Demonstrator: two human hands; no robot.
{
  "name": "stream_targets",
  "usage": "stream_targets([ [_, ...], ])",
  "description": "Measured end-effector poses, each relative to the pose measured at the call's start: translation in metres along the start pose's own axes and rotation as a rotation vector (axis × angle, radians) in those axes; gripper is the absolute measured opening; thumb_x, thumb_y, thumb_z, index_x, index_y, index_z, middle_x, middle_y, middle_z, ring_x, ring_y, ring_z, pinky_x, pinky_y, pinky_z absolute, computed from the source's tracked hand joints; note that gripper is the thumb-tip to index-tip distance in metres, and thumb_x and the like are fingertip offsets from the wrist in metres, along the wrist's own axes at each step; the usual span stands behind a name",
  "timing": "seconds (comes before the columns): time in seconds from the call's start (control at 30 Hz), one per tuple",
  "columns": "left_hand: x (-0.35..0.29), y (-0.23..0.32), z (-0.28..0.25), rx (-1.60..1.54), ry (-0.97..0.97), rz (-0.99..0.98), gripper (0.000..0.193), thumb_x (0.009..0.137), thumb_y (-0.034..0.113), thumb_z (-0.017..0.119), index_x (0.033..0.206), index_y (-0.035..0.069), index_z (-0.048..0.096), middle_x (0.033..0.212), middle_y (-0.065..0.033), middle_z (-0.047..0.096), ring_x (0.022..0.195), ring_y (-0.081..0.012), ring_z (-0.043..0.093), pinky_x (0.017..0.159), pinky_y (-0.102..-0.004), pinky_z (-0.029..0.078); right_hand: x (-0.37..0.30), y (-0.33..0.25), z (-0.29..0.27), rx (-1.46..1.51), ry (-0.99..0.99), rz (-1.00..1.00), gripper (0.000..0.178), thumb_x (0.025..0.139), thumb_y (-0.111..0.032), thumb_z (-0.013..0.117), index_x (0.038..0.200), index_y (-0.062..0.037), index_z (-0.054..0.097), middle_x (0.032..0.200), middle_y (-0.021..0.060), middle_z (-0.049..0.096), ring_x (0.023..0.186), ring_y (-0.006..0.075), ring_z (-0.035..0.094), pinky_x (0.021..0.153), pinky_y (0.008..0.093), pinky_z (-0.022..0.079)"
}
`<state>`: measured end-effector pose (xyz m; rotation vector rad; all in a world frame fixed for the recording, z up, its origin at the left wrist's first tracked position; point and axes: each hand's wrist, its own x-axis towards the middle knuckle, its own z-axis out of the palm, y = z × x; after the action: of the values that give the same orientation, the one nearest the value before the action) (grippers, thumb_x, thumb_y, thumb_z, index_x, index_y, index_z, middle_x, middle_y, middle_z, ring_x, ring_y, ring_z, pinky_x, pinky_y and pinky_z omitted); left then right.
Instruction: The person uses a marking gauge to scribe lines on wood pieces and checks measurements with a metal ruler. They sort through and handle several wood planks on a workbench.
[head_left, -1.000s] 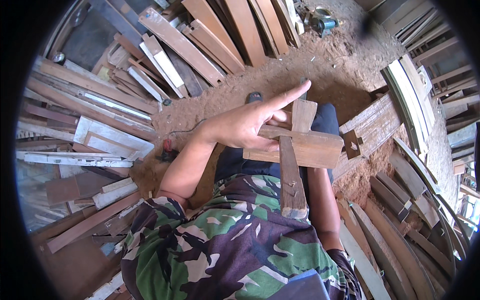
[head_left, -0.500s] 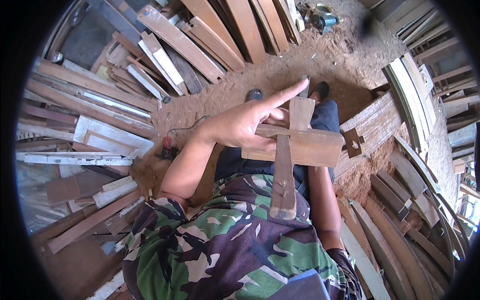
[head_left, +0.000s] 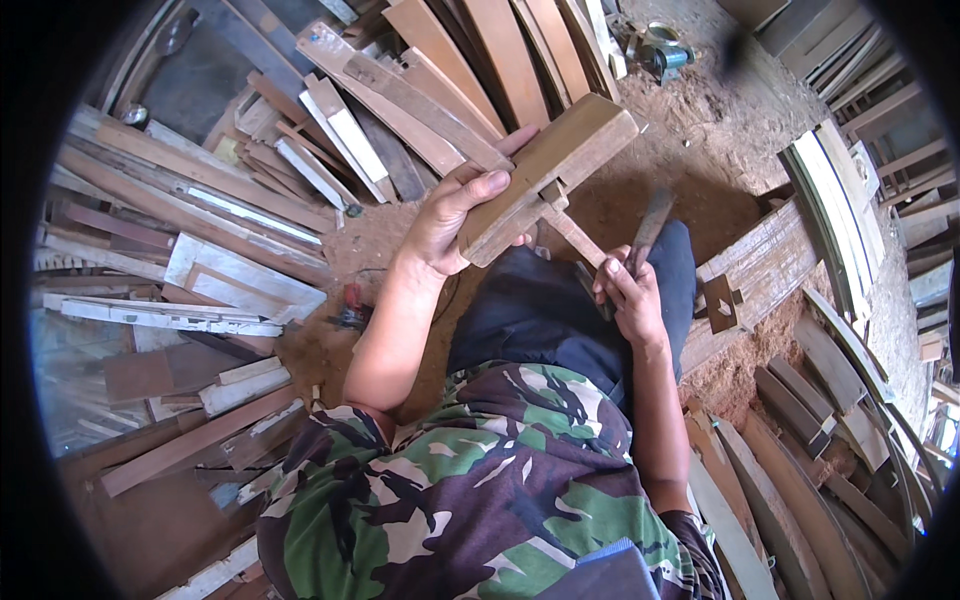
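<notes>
My left hand (head_left: 452,210) is closed around one end of a wooden hand plane (head_left: 575,150), its thumb on top of the block. The plane is held tilted above my lap, far end up to the right. A slim wooden bar (head_left: 572,232) sticks out of its side toward my right hand (head_left: 632,295). My right hand is closed on a flat, dark metal blade (head_left: 655,222) that points up and away. Its fingertips are at the end of the wooden bar; whether they grip it too is unclear. Another dark strip below these fingers is partly hidden.
Boards (head_left: 500,60) lean in a row at the far side. Stacked timber offcuts (head_left: 240,390) fill the left. A wide plank (head_left: 750,260) and a small notched wood piece (head_left: 721,304) lie right of my knee. A green power tool (head_left: 670,60) rests on the dirt floor.
The plane has swung from level across my lap to a tilt, up and away. My right hand, hidden behind it before, now shows at the bar's end with the blade.
</notes>
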<state>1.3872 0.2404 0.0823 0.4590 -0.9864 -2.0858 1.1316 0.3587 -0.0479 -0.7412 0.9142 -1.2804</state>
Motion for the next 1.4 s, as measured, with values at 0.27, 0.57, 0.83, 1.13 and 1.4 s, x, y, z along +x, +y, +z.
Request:
stream_targets([
  [0.27,-0.01,-0.01,-0.004,-0.498,0.029,-0.015,0.063,0.109,0.022,0.055,0.163,0.0,0.031,0.151,-0.0354,0.049,0.141,-0.0391,0.055,0.08,-0.0386,0.072,-0.022,-0.023,0.007,0.037,0.021,-0.086,0.023,0.1,-0.026,0.073,0.096,-0.0061,0.063,0.077,0.0089,0.067,0.066,0.0145,0.061,0.064,0.0289,0.049],
  [0.57,-0.015,-0.011,0.012,-0.441,-0.004,-0.041,0.066,0.11,0.023,0.053,0.166,0.003,0.025,0.15,-0.0439,0.044,0.126,-0.0371,0.068,0.075,-0.0354,0.071,-0.043,-0.041,0.016,0.06,0.053,-0.135,0.021,0.097,-0.021,0.077,0.095,-0.0048,0.063,0.078,0.0084,0.067,0.067,0.0155,0.064,0.063,0.0288,0.05],
  [0.83,-0.018,-0.013,0.026,-0.308,0.029,0.012,0.068,0.109,0.024,0.055,0.166,0.003,0.025,0.149,-0.0414,0.048,0.116,-0.0331,0.073,0.074,-0.0348,0.071,-0.049,-0.05,0.019,0.0,0.131,-0.11,0.023,0.097,-0.021,0.078,0.091,-0.0049,0.063,0.078,0.0082,0.066,0.067,0.015,0.064,0.062,0.0281,0.05],
  [1.13,-0.022,-0.014,0.031,-0.419,0.016,0.015,0.068,0.108,0.022,0.056,0.166,0.002,0.026,0.148,-0.0384,0.051,0.12,-0.0336,0.072,0.073,-0.0368,0.072,-0.056,-0.06,0.025,-0.028,0.172,-0.068,0.029,0.096,-0.019,0.078,0.095,-0.0078,0.05,0.078,0.0046,0.055,0.064,0.0148,0.058,0.062,0.03,0.051],
  [1.4,-0.024,-0.011,0.03,-0.311,0.022,0.016,0.067,0.108,0.021,0.056,0.165,0.001,0.027,0.15,-0.0346,0.051,0.129,-0.0351,0.066,0.072,-0.0372,0.072,-0.058,-0.05,0.018,-0.04,0.084,-0.13,0.027,0.101,-0.028,0.073,0.097,-0.0034,0.062,0.075,0.0098,0.067,0.064,0.0138,0.061,0.062,0.0278,0.049],
])
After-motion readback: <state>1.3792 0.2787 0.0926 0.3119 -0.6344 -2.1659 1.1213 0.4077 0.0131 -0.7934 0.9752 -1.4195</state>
